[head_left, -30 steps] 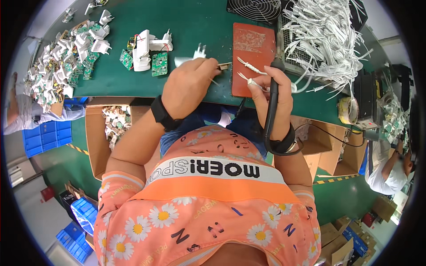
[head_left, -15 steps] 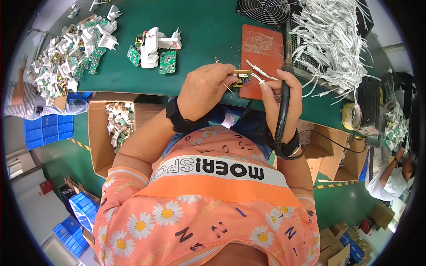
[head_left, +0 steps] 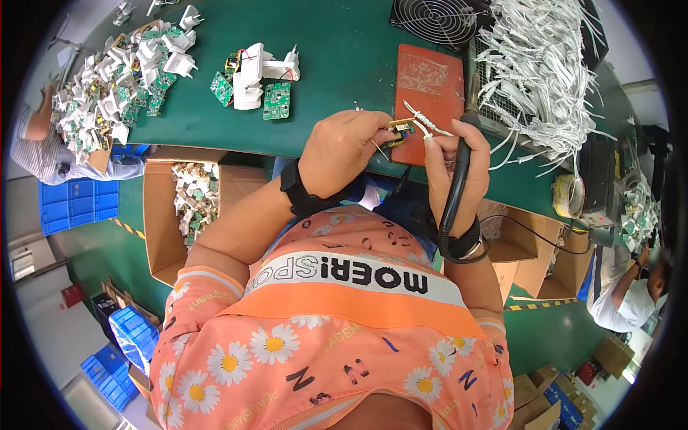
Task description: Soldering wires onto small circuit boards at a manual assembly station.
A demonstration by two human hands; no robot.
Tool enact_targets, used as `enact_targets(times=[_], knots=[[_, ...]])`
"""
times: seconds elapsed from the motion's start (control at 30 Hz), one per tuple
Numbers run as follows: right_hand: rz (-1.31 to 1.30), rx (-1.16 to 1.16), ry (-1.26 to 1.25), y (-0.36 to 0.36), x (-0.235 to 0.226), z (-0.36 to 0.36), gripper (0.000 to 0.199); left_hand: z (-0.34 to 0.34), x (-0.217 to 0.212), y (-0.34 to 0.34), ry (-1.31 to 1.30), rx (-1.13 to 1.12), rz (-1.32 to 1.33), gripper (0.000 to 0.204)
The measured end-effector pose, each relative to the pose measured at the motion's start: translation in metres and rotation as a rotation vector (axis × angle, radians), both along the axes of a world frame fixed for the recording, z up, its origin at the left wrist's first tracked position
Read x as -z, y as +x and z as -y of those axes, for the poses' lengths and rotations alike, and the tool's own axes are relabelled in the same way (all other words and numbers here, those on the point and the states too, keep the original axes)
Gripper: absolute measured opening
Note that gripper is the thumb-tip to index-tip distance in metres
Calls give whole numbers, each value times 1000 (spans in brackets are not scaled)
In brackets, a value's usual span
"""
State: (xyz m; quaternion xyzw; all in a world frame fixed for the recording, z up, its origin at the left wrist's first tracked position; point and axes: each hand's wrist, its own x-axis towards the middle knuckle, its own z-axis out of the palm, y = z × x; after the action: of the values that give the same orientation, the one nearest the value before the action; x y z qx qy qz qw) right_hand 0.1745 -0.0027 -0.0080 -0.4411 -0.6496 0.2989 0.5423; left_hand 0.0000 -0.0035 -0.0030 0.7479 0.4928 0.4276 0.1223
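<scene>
Over the table's near edge, my left hand (head_left: 337, 154) pinches a small circuit board (head_left: 403, 133) with yellow and dark parts and thin wire leads. My right hand (head_left: 464, 172) is closed round the black handle of a soldering iron (head_left: 454, 193), which points away from me. Its thumb and fingers also pinch a white cable (head_left: 423, 119) with a coiled strain relief, its end close to the board; whether they touch I cannot tell. Beneath lies a reddish-brown mat (head_left: 448, 89). Beyond my left hand lie white plug housings (head_left: 249, 79) with a green circuit board (head_left: 276, 100) wired to them.
White cables (head_left: 537, 86) are heaped at the far right, near a black fan (head_left: 435, 20). Plug housings and boards (head_left: 125, 89) pile up at the left. A tape roll (head_left: 567, 193) sits at the right edge. Cardboard boxes (head_left: 163, 215) stand below; other people are at both sides.
The view has shifted slightly, so the table's things appear a little to the right and lower. My left hand has turned a little with the board; both hands keep their holds.
</scene>
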Motion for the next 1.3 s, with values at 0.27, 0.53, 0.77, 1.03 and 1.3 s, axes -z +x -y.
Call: enact_targets(times=[0.27, 0.53, 0.77, 1.03, 1.3], knots=[[98, 11, 97, -2, 6, 0, 40, -1, 0, 0, -79, -8, 77, 13], [276, 63, 209, -2, 8, -2, 38, -3, -1, 1, -116, -11, 94, 12], [237, 8, 203, 2, 7, -6, 37, 2, -2, -6, 103, 101, -208, 18], [297, -9, 244, -2, 2, -5, 39, 1, -4, -8, -88, 77, 0, 13], [121, 7, 119, -8, 4, -4, 44, -1, -6, -10, -331, 28, 178, 14]])
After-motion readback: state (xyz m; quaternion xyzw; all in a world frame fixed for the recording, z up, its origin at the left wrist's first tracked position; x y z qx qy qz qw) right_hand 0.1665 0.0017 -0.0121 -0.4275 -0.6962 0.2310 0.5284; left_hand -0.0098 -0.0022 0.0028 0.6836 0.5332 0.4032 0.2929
